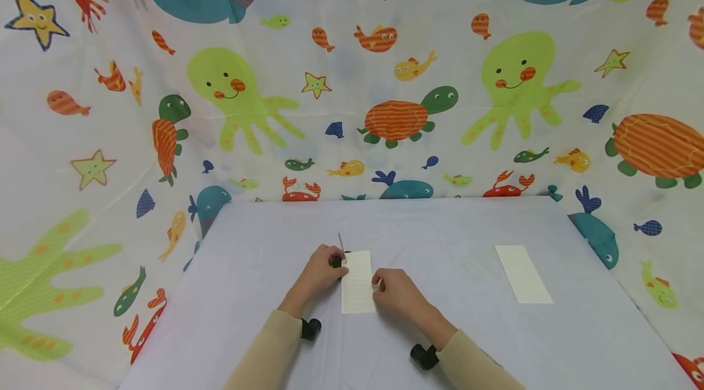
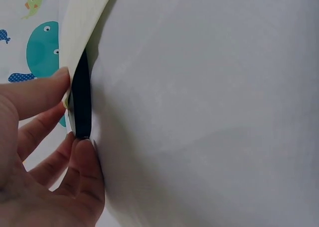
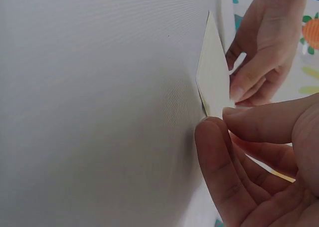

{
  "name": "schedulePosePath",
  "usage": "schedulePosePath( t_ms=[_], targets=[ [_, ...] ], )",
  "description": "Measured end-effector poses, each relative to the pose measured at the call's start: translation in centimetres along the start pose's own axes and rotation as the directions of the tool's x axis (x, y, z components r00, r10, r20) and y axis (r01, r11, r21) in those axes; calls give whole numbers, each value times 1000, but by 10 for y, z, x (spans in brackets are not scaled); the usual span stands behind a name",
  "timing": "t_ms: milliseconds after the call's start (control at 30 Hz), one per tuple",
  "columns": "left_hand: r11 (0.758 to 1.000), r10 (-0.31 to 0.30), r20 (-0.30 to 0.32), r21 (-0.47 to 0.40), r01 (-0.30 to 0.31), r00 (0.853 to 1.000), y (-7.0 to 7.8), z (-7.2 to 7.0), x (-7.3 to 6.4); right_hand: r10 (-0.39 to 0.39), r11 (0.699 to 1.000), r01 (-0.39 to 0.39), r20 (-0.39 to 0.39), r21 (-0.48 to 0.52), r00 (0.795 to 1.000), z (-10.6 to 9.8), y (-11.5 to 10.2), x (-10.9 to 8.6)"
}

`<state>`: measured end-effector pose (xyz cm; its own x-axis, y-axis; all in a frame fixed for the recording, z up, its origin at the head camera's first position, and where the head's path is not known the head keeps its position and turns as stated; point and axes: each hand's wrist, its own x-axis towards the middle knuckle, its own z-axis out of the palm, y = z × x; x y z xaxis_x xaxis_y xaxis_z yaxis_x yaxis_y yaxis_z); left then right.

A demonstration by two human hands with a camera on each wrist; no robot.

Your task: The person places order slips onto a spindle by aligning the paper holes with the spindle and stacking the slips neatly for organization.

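Note:
A pale yellow, faintly lined sheet of paper [image 1: 357,292] is between the two hands in the head view. My left hand [image 1: 319,271] pinches its left edge, the thumb on the face of the sheet [image 2: 82,22]. A flat black piece [image 2: 82,105] shows under the paper beside the left fingertips. From there a thin, dark, pointed blade [image 1: 341,244] sticks out past the paper's top left corner; the rest of this tool is hidden. My right hand [image 1: 401,295] pinches the right edge of the paper [image 3: 214,67] between thumb and forefinger.
A second pale yellow lined sheet [image 1: 524,274] lies flat on the white-covered table [image 1: 451,237] to the right. A curtain with printed sea animals [image 1: 341,78] hangs behind and at both sides. Each wrist bears a small black camera [image 1: 311,329].

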<state>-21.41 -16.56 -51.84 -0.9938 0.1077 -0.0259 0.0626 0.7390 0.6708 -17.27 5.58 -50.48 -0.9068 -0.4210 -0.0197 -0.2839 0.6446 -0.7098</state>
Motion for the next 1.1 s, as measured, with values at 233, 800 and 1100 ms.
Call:
schedulePosePath(
  t_ms=[233,800,1100],
  targets=[
    [1000,6,6,-11,-5,1000,-2,2,2,-51,998,50,-16,-48,999,-12,11,-14],
    [1000,-8,32,-8,8,999,-3,7,6,-17,956,3,-45,-293,999,-54,35,-40],
    [998,-57,33,-19,57,998,-1,3,3,20,922,-39,-52,-386,998,-76,57,-49]
  ],
)
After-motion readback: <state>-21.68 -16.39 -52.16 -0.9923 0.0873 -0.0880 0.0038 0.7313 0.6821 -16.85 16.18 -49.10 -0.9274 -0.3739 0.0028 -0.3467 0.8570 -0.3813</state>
